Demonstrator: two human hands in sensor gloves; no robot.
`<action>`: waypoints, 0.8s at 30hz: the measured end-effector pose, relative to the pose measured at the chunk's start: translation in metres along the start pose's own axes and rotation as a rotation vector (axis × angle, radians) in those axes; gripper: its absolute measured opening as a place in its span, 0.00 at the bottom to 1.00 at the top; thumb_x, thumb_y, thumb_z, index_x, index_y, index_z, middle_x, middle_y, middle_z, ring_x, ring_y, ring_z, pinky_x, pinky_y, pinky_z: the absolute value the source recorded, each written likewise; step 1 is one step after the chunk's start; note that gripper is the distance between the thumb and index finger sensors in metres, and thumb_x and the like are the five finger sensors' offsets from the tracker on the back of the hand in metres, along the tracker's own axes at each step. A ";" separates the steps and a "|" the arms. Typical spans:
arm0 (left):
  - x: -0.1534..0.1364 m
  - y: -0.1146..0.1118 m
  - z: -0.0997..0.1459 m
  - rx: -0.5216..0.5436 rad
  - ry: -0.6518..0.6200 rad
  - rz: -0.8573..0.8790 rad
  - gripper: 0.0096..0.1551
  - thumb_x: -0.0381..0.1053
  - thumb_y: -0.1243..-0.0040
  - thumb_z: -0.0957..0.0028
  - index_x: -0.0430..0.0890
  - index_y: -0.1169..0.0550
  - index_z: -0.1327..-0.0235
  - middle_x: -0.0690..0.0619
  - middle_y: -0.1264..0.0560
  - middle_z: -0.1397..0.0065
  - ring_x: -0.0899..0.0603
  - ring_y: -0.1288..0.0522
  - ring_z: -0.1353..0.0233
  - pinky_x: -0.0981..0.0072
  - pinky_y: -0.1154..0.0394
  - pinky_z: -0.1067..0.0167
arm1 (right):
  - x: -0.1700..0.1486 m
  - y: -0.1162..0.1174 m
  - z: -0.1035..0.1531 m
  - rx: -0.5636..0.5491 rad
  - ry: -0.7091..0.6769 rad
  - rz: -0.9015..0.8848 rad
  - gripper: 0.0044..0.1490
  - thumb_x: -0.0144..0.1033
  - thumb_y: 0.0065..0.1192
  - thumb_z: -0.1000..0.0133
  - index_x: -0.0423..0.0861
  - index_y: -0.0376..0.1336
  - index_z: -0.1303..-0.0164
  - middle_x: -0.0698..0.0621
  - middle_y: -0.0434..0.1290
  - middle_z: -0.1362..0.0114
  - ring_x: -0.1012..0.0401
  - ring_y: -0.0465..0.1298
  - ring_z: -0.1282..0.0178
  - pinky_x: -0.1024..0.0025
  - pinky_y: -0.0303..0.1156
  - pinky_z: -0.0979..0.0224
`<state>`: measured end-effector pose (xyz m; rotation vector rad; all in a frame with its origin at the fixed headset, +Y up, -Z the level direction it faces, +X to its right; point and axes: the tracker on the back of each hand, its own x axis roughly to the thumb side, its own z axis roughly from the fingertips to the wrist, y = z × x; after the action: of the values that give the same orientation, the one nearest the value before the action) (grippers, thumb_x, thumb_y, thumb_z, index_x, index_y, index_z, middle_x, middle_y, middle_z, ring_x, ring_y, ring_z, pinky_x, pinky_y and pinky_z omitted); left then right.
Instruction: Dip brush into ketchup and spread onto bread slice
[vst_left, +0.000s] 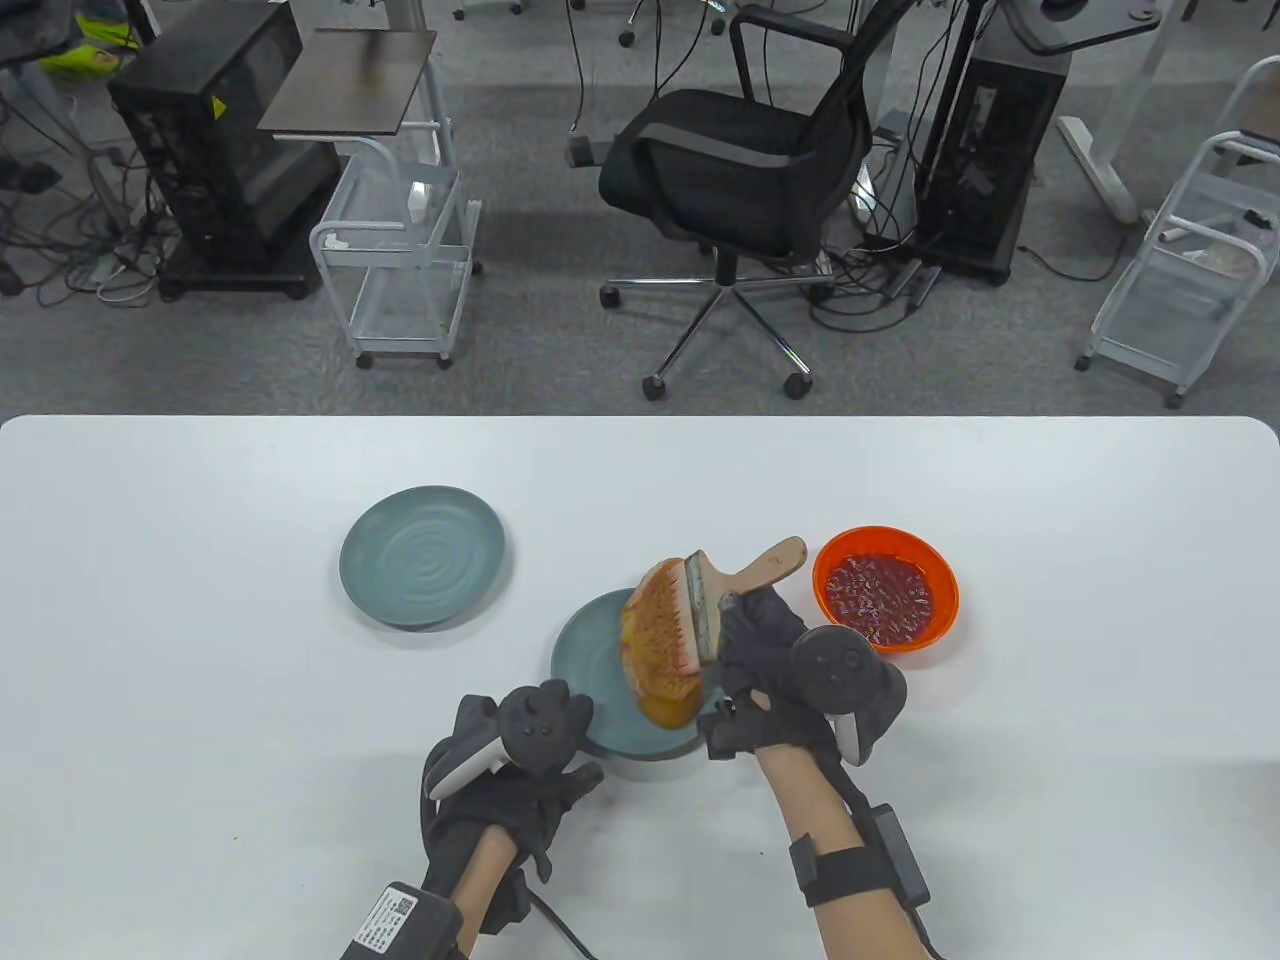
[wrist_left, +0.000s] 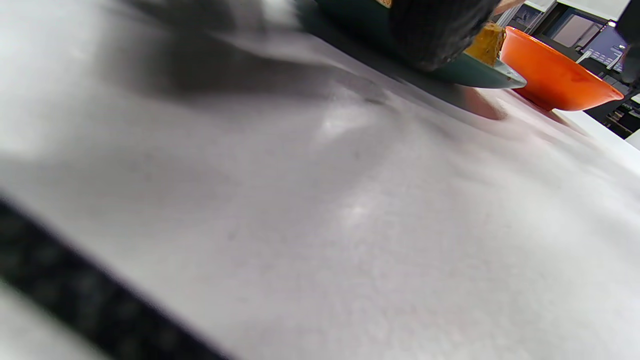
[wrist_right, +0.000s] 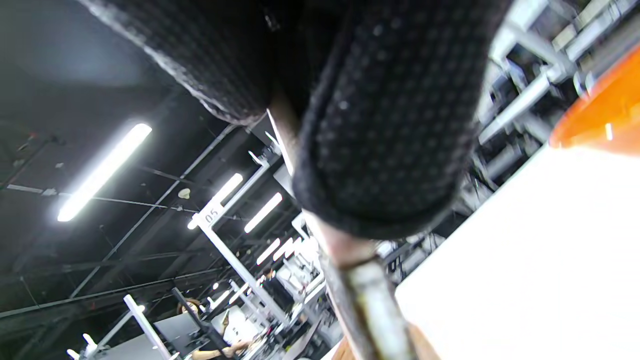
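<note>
A toasted bread slice (vst_left: 655, 640) lies on a teal plate (vst_left: 585, 655) in the table view. My right hand (vst_left: 748, 625) grips the wooden brush (vst_left: 745, 578) by its handle, and the red-stained bristles press on the bread's right side. An orange bowl of ketchup (vst_left: 885, 590) stands just right of that hand. My left hand (vst_left: 565, 735) sits at the plate's near left rim; its fingers are hidden under the tracker. In the left wrist view a gloved finger (wrist_left: 435, 30) touches the plate (wrist_left: 480, 75), with the bread (wrist_left: 487, 42) and the bowl (wrist_left: 550, 80) behind it. The right wrist view shows my fingers (wrist_right: 380, 125) around the brush (wrist_right: 365, 305).
A second teal plate (vst_left: 422, 555) stands to the far left of the bread plate with nothing on it. The white table (vst_left: 200, 700) ends at a far edge, with an office chair (vst_left: 730, 170) and carts on the floor beyond.
</note>
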<state>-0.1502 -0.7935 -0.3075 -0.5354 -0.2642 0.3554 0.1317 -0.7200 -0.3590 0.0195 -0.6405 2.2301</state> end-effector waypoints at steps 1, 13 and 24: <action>0.000 0.000 0.000 -0.002 0.002 -0.003 0.41 0.58 0.49 0.31 0.51 0.54 0.14 0.51 0.66 0.15 0.30 0.65 0.17 0.36 0.61 0.29 | 0.000 -0.002 0.000 -0.006 0.003 -0.012 0.30 0.34 0.69 0.43 0.28 0.69 0.38 0.29 0.79 0.47 0.45 0.90 0.59 0.73 0.92 0.65; 0.000 -0.001 0.000 0.001 0.002 -0.001 0.41 0.58 0.49 0.31 0.51 0.54 0.14 0.51 0.66 0.15 0.30 0.66 0.17 0.36 0.61 0.29 | 0.000 0.011 0.004 0.065 0.029 -0.056 0.30 0.33 0.69 0.43 0.28 0.69 0.38 0.28 0.78 0.47 0.44 0.89 0.59 0.70 0.91 0.66; 0.000 -0.001 0.000 -0.001 0.000 0.002 0.41 0.58 0.49 0.31 0.51 0.54 0.14 0.51 0.66 0.15 0.30 0.65 0.18 0.36 0.61 0.29 | 0.006 0.033 0.014 0.173 0.125 -0.218 0.30 0.33 0.70 0.43 0.28 0.69 0.38 0.27 0.78 0.47 0.43 0.89 0.59 0.70 0.91 0.65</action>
<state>-0.1496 -0.7943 -0.3067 -0.5364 -0.2640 0.3576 0.1018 -0.7407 -0.3603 0.0355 -0.3586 2.0508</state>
